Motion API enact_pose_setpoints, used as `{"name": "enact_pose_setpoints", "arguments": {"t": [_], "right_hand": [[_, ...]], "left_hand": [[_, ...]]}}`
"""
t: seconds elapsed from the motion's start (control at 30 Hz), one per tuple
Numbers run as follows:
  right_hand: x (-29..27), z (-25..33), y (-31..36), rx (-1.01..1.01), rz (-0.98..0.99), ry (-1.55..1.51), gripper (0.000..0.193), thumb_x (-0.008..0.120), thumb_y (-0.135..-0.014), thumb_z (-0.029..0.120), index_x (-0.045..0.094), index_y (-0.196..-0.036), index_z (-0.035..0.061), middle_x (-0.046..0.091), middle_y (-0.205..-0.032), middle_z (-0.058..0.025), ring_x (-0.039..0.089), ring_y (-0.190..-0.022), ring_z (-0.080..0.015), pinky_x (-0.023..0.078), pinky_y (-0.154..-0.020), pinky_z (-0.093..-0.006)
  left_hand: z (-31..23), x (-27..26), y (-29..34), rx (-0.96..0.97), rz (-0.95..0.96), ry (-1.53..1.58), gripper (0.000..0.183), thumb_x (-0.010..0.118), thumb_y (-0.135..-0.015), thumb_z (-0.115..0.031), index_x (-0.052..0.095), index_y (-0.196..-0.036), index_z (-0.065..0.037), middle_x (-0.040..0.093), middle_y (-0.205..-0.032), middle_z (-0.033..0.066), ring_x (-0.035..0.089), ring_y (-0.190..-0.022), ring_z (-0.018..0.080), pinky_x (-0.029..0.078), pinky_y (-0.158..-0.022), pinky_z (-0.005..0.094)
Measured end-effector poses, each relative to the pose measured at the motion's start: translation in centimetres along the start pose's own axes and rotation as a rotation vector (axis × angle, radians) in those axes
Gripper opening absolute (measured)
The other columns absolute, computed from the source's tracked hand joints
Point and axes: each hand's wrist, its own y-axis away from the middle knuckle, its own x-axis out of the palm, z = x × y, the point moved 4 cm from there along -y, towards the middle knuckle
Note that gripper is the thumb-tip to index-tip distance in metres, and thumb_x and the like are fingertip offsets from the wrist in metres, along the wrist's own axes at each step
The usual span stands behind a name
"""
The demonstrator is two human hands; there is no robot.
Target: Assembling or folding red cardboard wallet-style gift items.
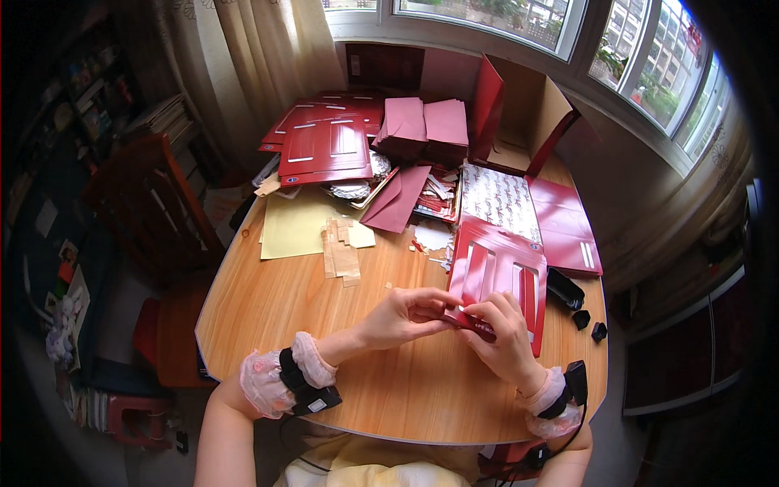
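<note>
A glossy red cardboard sheet (531, 304) with long raised or cut panels lies at a slant in front of me, right of the table's middle. At its near left corner, a small dark red flap with pale print (476, 325) shows between my hands; whether it belongs to the sheet I cannot tell. My left hand (412, 315) pinches the left end of this flap with thumb and fingers. My right hand (501, 333) grips it from the right, thumb below and fingers bent over the top. A small white spot shows by the fingertips.
Beyond are stacked red sheets (324, 146), pink envelopes (445, 122), an open carton (527, 114) and a patterned white sheet (499, 199). Yellow paper (292, 223) with tan tape strips (339, 252) lies left. Black objects (565, 289) sit by the right edge. A wooden chair (154, 195) stands left.
</note>
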Motion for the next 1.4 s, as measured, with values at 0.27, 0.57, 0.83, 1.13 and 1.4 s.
{"name": "enact_pose_setpoints", "arguments": {"t": [0.27, 0.57, 0.83, 1.13, 1.4], "right_hand": [[-0.1, -0.1, -0.1, 0.126, 0.001, -0.173, 0.022, 0.077, -0.076, 0.009, 0.065, -0.094, 0.0040, 0.055, -0.083, -0.0072, 0.050, -0.079, -0.0255, 0.042, -0.069, -0.0353], [0.1, -0.8, -0.1, 0.212, 0.058, -0.270, 0.014, 0.074, -0.080, 0.006, 0.064, -0.089, 0.0019, 0.052, -0.078, -0.0053, 0.046, -0.074, -0.0189, 0.038, -0.063, -0.0301], [0.5, -1.0, 0.2, 0.244, 0.074, -0.311, 0.016, 0.075, -0.080, 0.007, 0.062, -0.087, 0.0006, 0.052, -0.080, -0.0055, 0.046, -0.075, -0.0184, 0.039, -0.063, -0.0292], [0.9, -1.2, 0.4, 0.282, 0.088, -0.384, 0.017, 0.075, -0.080, 0.006, 0.061, -0.089, 0.0003, 0.053, -0.082, -0.0062, 0.049, -0.078, -0.0194, 0.041, -0.063, -0.0290], [-0.1, 0.4, 0.5, 0.014, -0.081, -0.027, 0.020, 0.076, -0.074, 0.007, 0.065, -0.092, 0.0046, 0.057, -0.085, -0.0054, 0.052, -0.079, -0.0203, 0.043, -0.067, -0.0318]], "left_hand": [[0.2, -0.1, 0.1, 0.005, 0.021, -0.010, 0.030, 0.064, -0.092, -0.003, 0.055, -0.121, 0.000, 0.068, -0.102, 0.0074, 0.063, -0.096, 0.0087, 0.051, -0.088, 0.0242], [0.2, 0.4, 0.1, 0.032, 0.020, -0.040, 0.020, 0.060, -0.094, 0.000, 0.059, -0.114, 0.001, 0.069, -0.099, 0.0071, 0.063, -0.094, 0.0083, 0.052, -0.084, 0.0232], [0.1, 0.6, 0.2, -0.013, 0.048, 0.019, 0.018, 0.061, -0.094, -0.001, 0.059, -0.111, 0.002, 0.070, -0.094, 0.0081, 0.065, -0.092, 0.0093, 0.053, -0.082, 0.0233], [0.2, 0.4, 0.4, 0.032, 0.085, -0.050, 0.015, 0.060, -0.093, 0.001, 0.058, -0.107, 0.004, 0.070, -0.097, 0.0109, 0.069, -0.092, 0.0157, 0.057, -0.081, 0.0246], [0.6, 0.6, 0.4, -0.061, 0.058, 0.077, 0.010, 0.059, -0.093, 0.003, 0.058, -0.103, 0.004, 0.069, -0.100, 0.0123, 0.068, -0.099, 0.0180, 0.056, -0.086, 0.0252]]}}
